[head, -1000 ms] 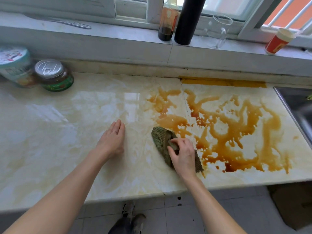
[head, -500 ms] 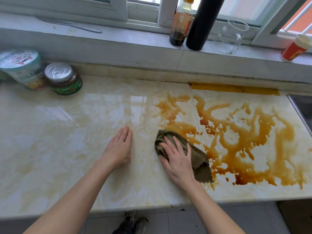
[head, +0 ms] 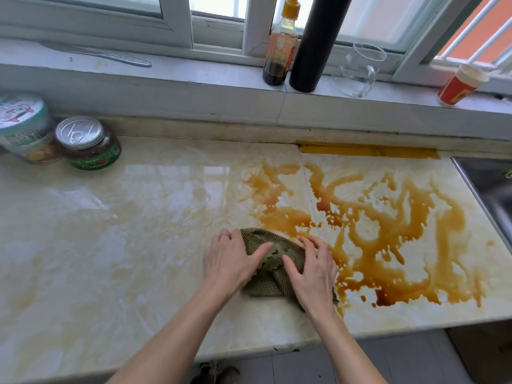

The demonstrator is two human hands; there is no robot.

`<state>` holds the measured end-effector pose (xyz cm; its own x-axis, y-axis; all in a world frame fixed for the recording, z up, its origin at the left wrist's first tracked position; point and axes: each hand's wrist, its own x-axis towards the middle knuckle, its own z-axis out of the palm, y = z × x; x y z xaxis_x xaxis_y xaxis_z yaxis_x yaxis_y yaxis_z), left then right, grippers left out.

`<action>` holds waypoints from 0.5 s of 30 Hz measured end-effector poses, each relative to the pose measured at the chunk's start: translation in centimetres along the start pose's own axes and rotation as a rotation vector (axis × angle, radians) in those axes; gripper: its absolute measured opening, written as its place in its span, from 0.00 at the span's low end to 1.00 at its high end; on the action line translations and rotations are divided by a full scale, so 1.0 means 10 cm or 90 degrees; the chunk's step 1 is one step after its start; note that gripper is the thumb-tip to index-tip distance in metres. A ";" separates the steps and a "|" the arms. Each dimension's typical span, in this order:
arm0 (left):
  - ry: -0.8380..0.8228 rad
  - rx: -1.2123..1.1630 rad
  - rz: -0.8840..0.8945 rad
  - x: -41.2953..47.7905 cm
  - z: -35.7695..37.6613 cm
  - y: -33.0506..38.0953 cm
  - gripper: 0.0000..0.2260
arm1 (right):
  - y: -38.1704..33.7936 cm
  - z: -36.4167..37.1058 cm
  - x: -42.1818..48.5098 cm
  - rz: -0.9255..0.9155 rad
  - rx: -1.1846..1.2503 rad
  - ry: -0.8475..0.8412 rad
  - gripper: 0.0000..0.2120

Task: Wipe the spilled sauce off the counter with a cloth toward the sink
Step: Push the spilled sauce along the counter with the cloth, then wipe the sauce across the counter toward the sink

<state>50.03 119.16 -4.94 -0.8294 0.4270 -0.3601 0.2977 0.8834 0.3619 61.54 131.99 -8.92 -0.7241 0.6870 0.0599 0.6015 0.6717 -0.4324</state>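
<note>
Counter marble is streaked with sauce toward the sink. Near the front edge, the cloth is gripped by the left hand and right hand, with fingers curled round its folds. It is judged soft and limp, and best held bunched.

White stone window sill, left to right: flat metal utensil, yellow-capped clear bottle with dark liquid at its bottom, tall black cylinder just beside it, clear glass mug, tilted red paper cup with cream lid. Below the sill, far left: teal printed round tub, and just beside it a glass jar with silver pull-tab lid and green label.
</note>
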 end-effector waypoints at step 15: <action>0.001 -0.242 -0.054 0.18 -0.15 0.01 0.01 | -0.05 -0.34 0.29 0.131 0.055 0.015 0.02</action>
<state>47.86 119.72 -4.25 -0.8443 0.3546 -0.4017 0.0310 0.7808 0.6240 60.27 134.62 -5.51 -0.5808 0.8138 -0.0176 0.7038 0.4912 -0.5131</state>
